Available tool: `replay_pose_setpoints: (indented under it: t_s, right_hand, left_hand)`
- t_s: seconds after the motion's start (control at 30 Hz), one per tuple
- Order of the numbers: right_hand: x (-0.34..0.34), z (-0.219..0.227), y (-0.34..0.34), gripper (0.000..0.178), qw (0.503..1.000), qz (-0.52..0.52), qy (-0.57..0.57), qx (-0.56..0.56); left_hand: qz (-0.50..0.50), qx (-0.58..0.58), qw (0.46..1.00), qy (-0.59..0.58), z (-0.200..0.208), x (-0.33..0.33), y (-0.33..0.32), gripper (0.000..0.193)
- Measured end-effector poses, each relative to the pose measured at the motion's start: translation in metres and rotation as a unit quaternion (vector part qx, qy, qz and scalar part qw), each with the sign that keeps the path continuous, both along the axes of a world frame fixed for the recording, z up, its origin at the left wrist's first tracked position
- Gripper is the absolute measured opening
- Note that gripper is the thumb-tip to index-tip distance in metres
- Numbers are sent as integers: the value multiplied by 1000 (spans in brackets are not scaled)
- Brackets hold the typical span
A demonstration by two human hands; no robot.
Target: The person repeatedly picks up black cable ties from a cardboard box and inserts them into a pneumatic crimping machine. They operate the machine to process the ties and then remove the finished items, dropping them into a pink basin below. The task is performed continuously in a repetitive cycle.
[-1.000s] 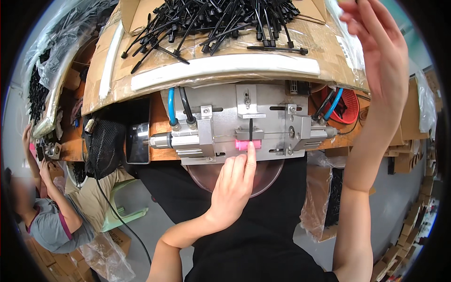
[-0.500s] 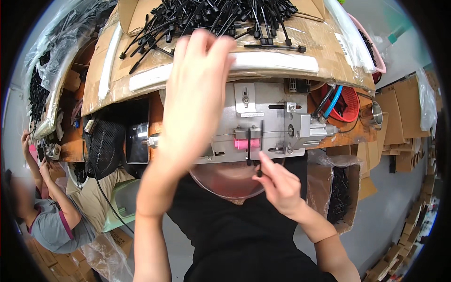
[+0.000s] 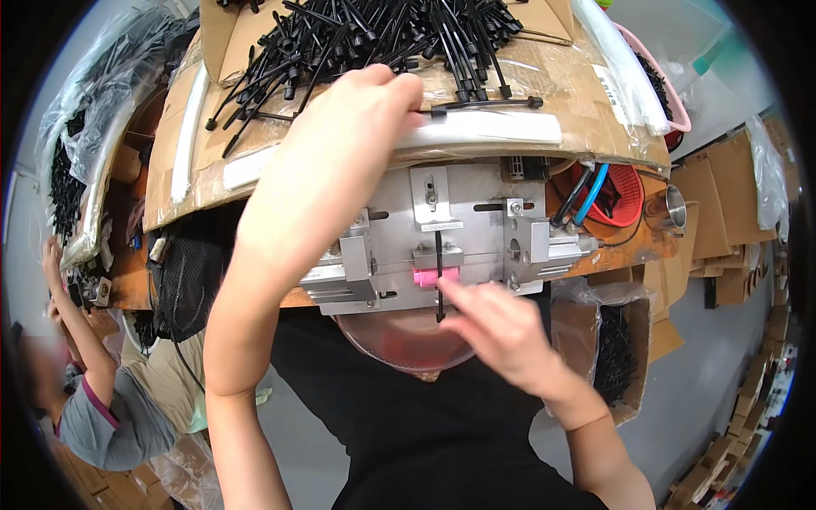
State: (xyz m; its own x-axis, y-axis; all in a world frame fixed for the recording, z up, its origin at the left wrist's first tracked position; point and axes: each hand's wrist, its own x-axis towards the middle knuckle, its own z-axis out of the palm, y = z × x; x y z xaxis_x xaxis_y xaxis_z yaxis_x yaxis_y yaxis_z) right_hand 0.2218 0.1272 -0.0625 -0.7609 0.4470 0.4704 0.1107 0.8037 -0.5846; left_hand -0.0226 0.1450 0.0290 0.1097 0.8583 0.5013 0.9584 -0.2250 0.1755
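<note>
My left hand [image 3: 374,98] reaches to the cardboard top, its fingers curled at the near end of a black plastic rod [image 3: 489,104] with thicker ends. Beyond it lies a heap of similar black rods [image 3: 365,42]. On the grey metal fixture [image 3: 484,191], another black rod [image 3: 439,251] lies lengthwise across a bright pink block [image 3: 423,278]. My right hand [image 3: 501,327], smeared a little by motion, is just right of that rod with fingers stretched out and apart. Its index fingertip is close to the block; whether it touches is unclear.
A translucent reddish bowl [image 3: 399,336] sits under the fixture's front edge. Metal cylinders [image 3: 552,246] flank the fixture. At right are a red basket [image 3: 627,195], a metal cup [image 3: 674,204] and a carton of black parts [image 3: 616,348]. A co-worker [image 3: 119,408] sits at left.
My right hand has let go of the rod it pinched; only one rod now shows at the pink block. My left fingers have come down to the loose rod, whose left end has shifted nearer.
</note>
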Motion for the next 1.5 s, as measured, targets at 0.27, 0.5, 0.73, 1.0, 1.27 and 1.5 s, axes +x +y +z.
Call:
replay_pose_setpoints:
  t_s: [0.27, 0.5, 0.73, 1.0, 1.27, 1.5]
  right_hand:
    - [-29, 104, 170, 24, 961, -95, -84, 244]
    - [-20, 118, 167, 18, 999, 8, -9, 50]
    - [33, 115, 144, 32, 954, 1, 230, -190]
    - [30, 100, 92, 25, 943, -33, 312, -107]
    - [22, 9, -5, 60, 993, -59, 82, -57]
    - [-6, -39, -27, 65, 998, -37, 41, -36]
  left_hand:
    - [29, 69, 994, -81, 14, 27, -13, 24]
    - [65, 19, 978, -197, -39, 81, -138, 42]
    - [80, -57, 989, -110, -108, 119, -127, 65]
    - [90, -104, 987, -86, -108, 122, -121, 65]
    - [53, -37, 993, -104, -48, 64, -90, 61]
    - [185, 31, 982, 37, -17, -38, -5, 18]
